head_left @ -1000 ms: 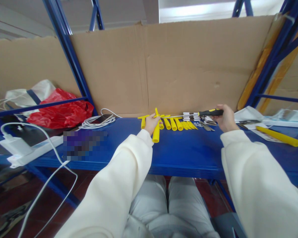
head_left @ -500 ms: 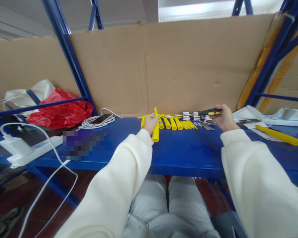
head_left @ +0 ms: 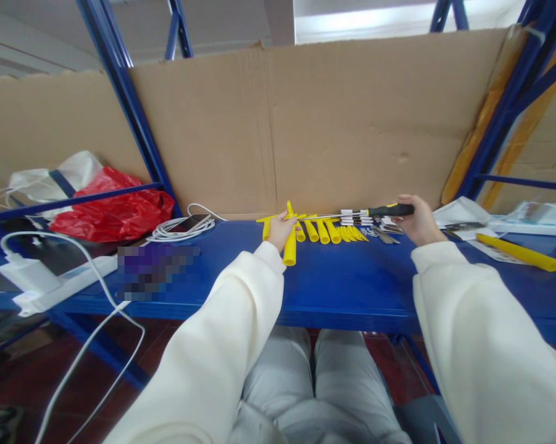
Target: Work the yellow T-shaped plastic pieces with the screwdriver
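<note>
Far to the left of the row of yellow pieces [head_left: 327,231], a white power strip [head_left: 50,280] lies at the edge of the blue worktop [head_left: 352,283], with a red bag [head_left: 115,206] behind it. Nearer the row, but still left of it, sits a coiled white cable [head_left: 180,229] with a phone [head_left: 197,221] on top. At the row's left end, the left hand [head_left: 280,229] is closed around a yellow handle [head_left: 290,246], whose free end points back toward the person. A screwdriver [head_left: 374,211] runs level just above the row (its thin shaft reaches the yellow handle, though the tip is too small to make out). Just right of the row, the right hand [head_left: 416,222] is wrapped around the screwdriver's black grip. Further right of the row lie some papers [head_left: 460,213] and a long yellow piece [head_left: 521,253]. Behind the row stands a cardboard sheet [head_left: 352,123].
</note>
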A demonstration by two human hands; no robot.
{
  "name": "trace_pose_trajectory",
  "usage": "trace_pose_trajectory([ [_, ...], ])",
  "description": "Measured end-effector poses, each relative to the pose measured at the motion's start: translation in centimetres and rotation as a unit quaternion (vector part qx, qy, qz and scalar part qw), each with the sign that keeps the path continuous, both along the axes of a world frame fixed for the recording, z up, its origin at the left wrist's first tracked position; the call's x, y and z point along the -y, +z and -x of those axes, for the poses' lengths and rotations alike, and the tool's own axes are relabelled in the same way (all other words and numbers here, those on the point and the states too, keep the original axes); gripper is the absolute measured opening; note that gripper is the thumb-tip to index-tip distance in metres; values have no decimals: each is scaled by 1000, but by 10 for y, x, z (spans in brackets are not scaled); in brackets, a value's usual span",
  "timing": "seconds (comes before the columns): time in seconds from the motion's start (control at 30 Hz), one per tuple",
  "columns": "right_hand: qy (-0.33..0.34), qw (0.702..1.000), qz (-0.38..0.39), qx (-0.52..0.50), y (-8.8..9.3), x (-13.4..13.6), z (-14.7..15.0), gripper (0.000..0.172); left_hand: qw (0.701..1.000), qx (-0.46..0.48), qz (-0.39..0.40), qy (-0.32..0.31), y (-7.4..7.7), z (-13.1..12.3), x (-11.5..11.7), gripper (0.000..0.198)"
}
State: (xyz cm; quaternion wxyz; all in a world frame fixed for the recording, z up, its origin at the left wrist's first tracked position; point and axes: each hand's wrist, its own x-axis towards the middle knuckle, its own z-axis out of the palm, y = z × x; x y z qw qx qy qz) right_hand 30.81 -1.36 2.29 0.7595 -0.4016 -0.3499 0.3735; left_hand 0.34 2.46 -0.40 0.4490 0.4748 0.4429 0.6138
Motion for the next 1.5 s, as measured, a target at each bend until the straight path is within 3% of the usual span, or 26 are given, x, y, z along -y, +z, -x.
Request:
trace_pose_trajectory([
  [0.17, 24, 997, 73, -6, -4, 0, -3, 24, 1000, 8, -1, 9, 0, 0, -1, 21],
  [0.43, -4, 999, 32, -21, -2, -1, 1, 20, 1000, 4, 4, 7, 1, 1, -1, 24],
  [0.6, 18, 997, 76, 3, 1, 9, 6, 21, 1000, 11, 6, 5, 1, 0, -1, 25],
  [0.8, -41, 997, 63, 7, 3, 11, 13, 16, 1000, 14, 3, 9, 0, 0, -1, 25],
  [0.97, 2, 998, 55, 7, 2, 8, 6, 8, 1000, 9, 7, 15, 1, 0, -1, 23],
  [1.23, -33, 998, 44, 15, -3, 2, 4, 15, 1000, 5, 6, 9, 1, 0, 0, 26],
  [1.4, -10, 998, 53, 21, -1, 5, 4, 10, 1000, 10, 4, 7, 2, 1, 1, 25],
  [1.5, -22, 998, 60, 24, -4, 5, 2, 22, 1000, 13, 5, 10, 1, 0, 1, 26],
])
